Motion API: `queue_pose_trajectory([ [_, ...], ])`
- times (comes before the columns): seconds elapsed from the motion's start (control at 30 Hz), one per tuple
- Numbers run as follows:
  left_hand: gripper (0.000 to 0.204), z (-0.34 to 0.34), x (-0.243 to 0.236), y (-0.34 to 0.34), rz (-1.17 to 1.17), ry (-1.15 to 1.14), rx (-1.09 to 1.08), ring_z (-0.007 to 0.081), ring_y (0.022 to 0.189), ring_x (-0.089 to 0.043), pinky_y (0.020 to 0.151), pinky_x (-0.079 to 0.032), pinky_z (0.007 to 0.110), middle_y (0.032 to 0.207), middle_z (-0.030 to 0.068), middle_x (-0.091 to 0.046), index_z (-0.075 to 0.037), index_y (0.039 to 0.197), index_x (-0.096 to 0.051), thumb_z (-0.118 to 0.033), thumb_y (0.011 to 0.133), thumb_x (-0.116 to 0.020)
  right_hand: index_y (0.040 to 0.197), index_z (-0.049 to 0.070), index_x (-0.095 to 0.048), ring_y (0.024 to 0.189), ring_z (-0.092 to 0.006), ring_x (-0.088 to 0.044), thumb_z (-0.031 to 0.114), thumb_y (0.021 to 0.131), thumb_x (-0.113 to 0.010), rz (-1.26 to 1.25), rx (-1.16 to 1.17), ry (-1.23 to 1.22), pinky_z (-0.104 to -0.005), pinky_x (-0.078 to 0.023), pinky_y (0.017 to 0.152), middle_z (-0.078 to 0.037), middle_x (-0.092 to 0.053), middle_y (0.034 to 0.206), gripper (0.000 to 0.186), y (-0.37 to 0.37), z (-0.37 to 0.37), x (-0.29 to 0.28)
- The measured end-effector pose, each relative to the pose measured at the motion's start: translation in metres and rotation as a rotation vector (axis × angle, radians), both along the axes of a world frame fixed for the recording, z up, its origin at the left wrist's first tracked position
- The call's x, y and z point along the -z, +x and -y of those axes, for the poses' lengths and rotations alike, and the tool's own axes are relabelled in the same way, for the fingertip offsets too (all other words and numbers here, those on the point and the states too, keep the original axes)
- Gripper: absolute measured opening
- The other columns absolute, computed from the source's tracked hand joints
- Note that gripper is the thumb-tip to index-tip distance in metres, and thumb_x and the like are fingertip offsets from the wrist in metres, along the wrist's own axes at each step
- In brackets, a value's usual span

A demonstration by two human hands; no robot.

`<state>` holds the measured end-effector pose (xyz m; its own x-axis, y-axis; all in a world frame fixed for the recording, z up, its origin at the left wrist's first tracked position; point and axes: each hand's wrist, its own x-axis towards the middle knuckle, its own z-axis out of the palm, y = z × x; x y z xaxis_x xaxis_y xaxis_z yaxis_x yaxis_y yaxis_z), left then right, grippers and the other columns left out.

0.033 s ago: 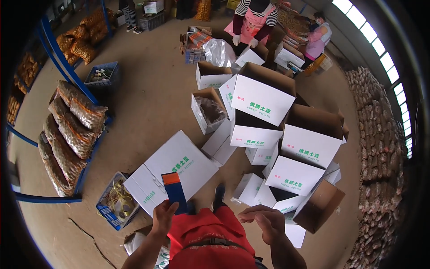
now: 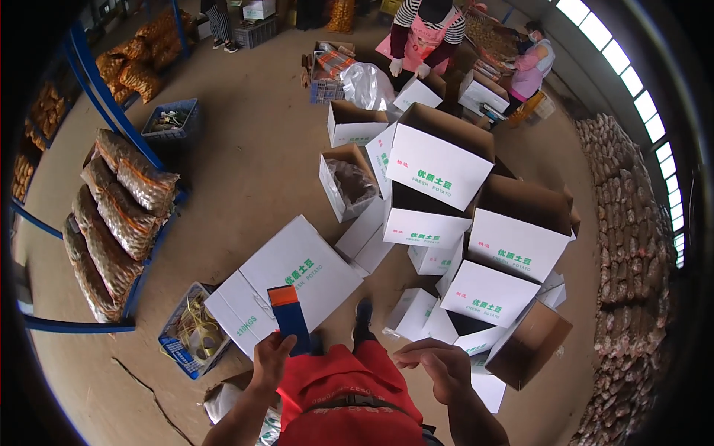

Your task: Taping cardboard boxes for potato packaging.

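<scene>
My left hand (image 2: 272, 358) is closed on the lower end of a flat, dark blue oblong object (image 2: 292, 327) with an orange band near its top. I cannot make out its exact kind. Behind it, a flattened white cardboard box (image 2: 297, 260) with green print lies at an angle on the floor. My right hand (image 2: 435, 366) hovers beside my red apron (image 2: 348, 398), loosely curved with the thumb apart and nothing visible in it. Right of that hand, open white boxes are piled up, one tipped with its brown inside showing (image 2: 531, 343).
Left of the flat box stands a blue crate (image 2: 195, 331) with yellow straps. Filled mesh sacks (image 2: 119, 215) lie on a blue rack. More stacked sacks (image 2: 632, 245) line the right wall. Beyond the boxes, a person in a pink apron (image 2: 419, 41) works with gloved hands.
</scene>
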<state>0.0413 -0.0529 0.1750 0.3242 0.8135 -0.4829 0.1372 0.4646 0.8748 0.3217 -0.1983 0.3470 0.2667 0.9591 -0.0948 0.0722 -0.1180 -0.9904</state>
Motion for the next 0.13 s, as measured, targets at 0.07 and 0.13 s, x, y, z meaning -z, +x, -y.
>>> queue_pose_trajectory([
  [0.07, 0.03, -0.003, -0.003, 0.009, -0.005, -0.048, -0.04, 0.0098, 0.078, -0.057, 0.072, -0.046, 0.027, 0.088, 0.0028, -0.068, 0.005, 0.108, -0.069, -0.022, 0.097, -0.073, 0.114, -0.007, -0.074, 0.095, -0.0246, -0.075, 0.016, 0.11, -0.045, -0.031, -0.043, -0.018, -0.0334, -0.059, 0.085, -0.02, -0.072, 0.112, 0.038, 0.014, -0.022, 0.012],
  [0.13, 0.032, -0.002, 0.002, 0.016, 0.039, -0.089, -0.121, 0.0098, 0.08, -0.057, 0.075, -0.046, 0.027, 0.091, 0.0031, -0.068, 0.005, 0.113, -0.068, -0.021, 0.096, -0.074, 0.116, -0.006, -0.074, 0.099, -0.0251, -0.074, 0.018, 0.11, -0.046, -0.024, -0.14, -0.057, -0.0338, -0.059, 0.087, -0.019, -0.073, 0.112, 0.037, 0.03, -0.048, 0.023],
])
